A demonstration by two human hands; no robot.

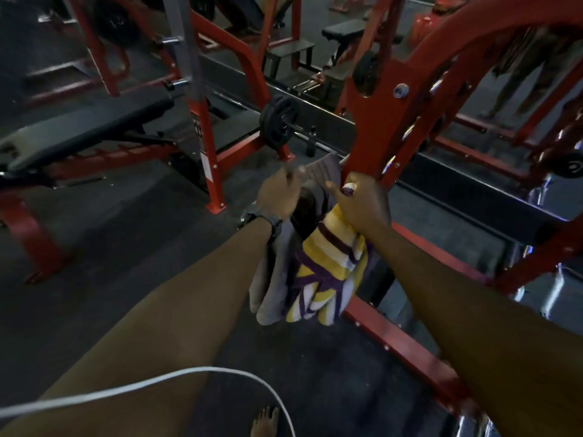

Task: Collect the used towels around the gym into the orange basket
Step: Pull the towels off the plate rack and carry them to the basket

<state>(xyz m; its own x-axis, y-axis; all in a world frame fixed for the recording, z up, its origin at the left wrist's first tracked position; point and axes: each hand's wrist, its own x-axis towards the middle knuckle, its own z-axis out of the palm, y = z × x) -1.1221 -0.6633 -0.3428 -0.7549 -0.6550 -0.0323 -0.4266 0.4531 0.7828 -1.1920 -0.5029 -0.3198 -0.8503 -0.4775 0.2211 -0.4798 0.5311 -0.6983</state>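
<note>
A yellow, white and purple striped towel (325,272) hangs from my right hand (362,206), which grips its top edge next to the red machine frame (378,121). A grey towel (271,288) hangs beside it on the left, its upper part spread near the frame. My left hand (279,193), with a dark watch on the wrist, pinches the grey towel's top edge. Both towels dangle above the dark floor. No orange basket is in view.
A black weight bench (85,130) on a red frame stands at the left. A barbell with black plates (279,121) lies behind it. A wall mirror runs along the back. A white cable (189,376) crosses the foreground, and a bare foot (265,421) shows at the bottom.
</note>
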